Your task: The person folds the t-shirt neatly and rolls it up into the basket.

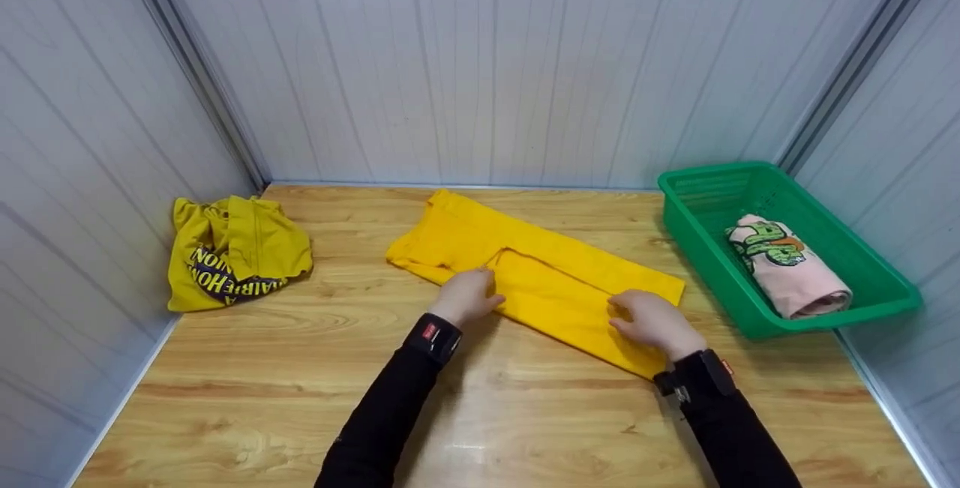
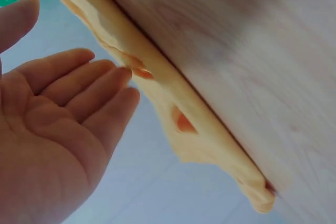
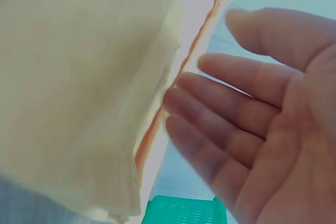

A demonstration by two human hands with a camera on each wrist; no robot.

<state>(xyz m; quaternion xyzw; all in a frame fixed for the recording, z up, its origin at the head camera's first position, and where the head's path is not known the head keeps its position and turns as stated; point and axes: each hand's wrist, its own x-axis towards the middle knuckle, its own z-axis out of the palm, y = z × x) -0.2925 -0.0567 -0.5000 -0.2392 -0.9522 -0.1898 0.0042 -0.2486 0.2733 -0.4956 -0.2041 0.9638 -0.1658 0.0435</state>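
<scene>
A yellow garment [image 1: 555, 278] lies partly folded, slanting across the middle of the wooden table. One layer's edge runs along its length. My left hand [image 1: 466, 297] is over its near edge, left of the middle; in the left wrist view the palm and loosely bent fingers [image 2: 79, 90] show, holding nothing, fingertips right by the cloth. Over the garment's right part is my right hand [image 1: 654, 321], its fingers [image 3: 226, 124] relaxed and spread a little. The right wrist view shows those fingertips at the cloth's edge, with no fabric pinched.
At the right stands a green plastic basket [image 1: 709, 255], holding a rolled pink garment [image 1: 795, 278] with a printed picture. A crumpled dark-yellow garment [image 1: 255, 237] with a lettered print lies at the far left. Pale panel walls [image 1: 480, 61] enclose the table's back and sides.
</scene>
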